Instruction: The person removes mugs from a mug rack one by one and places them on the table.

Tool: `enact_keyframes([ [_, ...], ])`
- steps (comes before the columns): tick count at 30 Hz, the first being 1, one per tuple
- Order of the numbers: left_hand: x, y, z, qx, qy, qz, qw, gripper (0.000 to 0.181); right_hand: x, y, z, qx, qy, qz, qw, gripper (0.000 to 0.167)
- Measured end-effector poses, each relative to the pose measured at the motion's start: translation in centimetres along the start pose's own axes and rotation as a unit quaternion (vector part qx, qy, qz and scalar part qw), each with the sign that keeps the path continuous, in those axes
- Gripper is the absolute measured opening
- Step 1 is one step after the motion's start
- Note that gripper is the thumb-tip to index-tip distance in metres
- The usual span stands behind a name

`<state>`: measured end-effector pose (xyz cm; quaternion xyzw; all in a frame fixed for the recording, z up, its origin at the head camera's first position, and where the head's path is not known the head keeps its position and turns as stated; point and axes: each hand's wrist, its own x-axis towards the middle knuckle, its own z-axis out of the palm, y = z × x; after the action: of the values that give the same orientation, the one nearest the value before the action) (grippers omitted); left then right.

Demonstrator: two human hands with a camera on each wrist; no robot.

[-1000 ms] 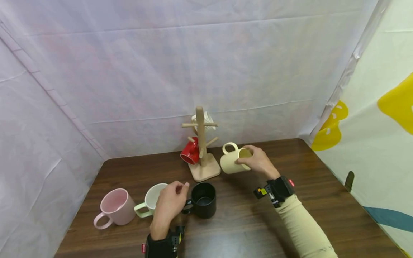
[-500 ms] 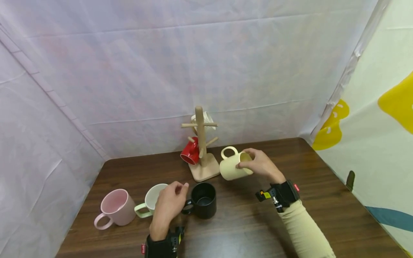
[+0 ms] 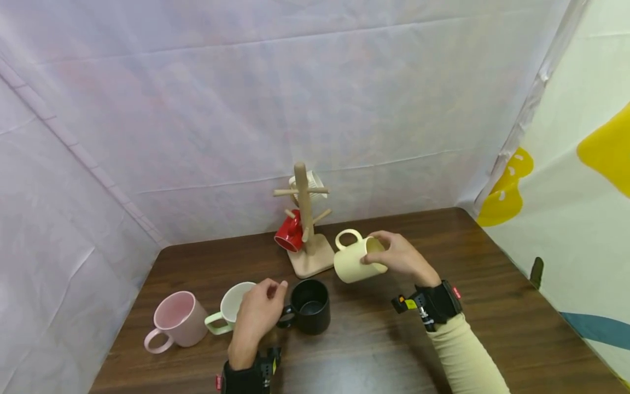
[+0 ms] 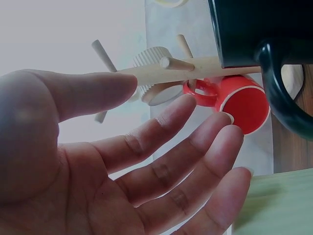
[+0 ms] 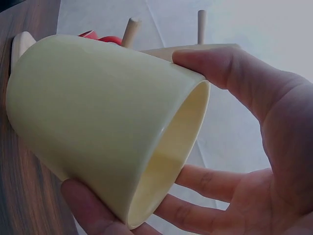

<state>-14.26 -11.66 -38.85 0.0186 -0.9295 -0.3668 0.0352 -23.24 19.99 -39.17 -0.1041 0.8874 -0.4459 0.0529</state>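
- Backdrop [image 3: 315, 109]: pale creased cloth, behind the table.
- Table [image 3: 369, 350]: dark wood grain, with rounded far corners.
- Mug rack [image 3: 306, 219]: pale wood, upright on a square base near the far edge. Bearing two mugs; several pegs [image 3: 322, 216] bare.
- Right hand [image 3: 401, 256]: pinching the pale yellow mug at the rim end, with thumb and fingers on opposite sides. Shifted slightly nearer the wearer over the last second.
- Left hand [image 3: 260, 309]: fingers loosely bent and apart, holding nothing. Between the pale green mug and the black mug, in much the same place as a second ago.
- Pink mug [image 3: 189, 325]: upright, farthest left.
- Pale yellow mug [image 3: 351, 264]: tipped on its side just right of the rack base, with mouth toward the right hand. Brought a little nearer the wearer; contact with table or base not certain.
- Black mug [image 3: 317, 320]: upright, in front of the rack.
- Pale green mug [image 3: 231, 301]: upright, partly hidden by the left hand.
- Red mug [image 3: 289, 235]: hung low on the rack, tilted.
- White ribbed mug [image 3: 315, 183]: hung high, behind the post.
- Yellow handle [image 3: 348, 231]: uppermost, free of every peg. By judgement, no closer to the rack through that shift; mid-handling, not yet placed.
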Motion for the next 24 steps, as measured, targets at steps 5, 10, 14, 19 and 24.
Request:
enact_keyframes([
  [5, 0.1, 0.1, 0.2, 0.000, -0.005, 0.000, 1.0000, 0.026, -0.3, 0.2, -0.1, 0.014, -0.005, 0.003, 0.9999, 0.066],
  [10, 0.2, 0.3, 0.3, -0.003, -0.008, 0.003, 1.0000, 0.026, -0.7, 0.2, -0.2, 0.028, -0.013, 0.005, 0.9995, 0.063],
  [14, 0.2, 0.6, 0.4, -0.004, -0.011, 0.005, 0.9999, 0.027, -1.0, 0.2, -0.1, 0.022, -0.016, -0.001, 0.9996, 0.062],
  [19, 0.4, 1.0, 0.5, 0.000, -0.020, 0.001, 0.9998, 0.027, -1.3, 0.1, 0.0, 0.029, -0.022, -0.002, 0.9993, 0.060],
  [24, 0.6, 1.4, 0.5, 0.003, -0.025, 0.003, 0.9997, 0.027, -1.6, 0.1, 0.1, 0.040, -0.026, -0.003, 0.9988, 0.058],
])
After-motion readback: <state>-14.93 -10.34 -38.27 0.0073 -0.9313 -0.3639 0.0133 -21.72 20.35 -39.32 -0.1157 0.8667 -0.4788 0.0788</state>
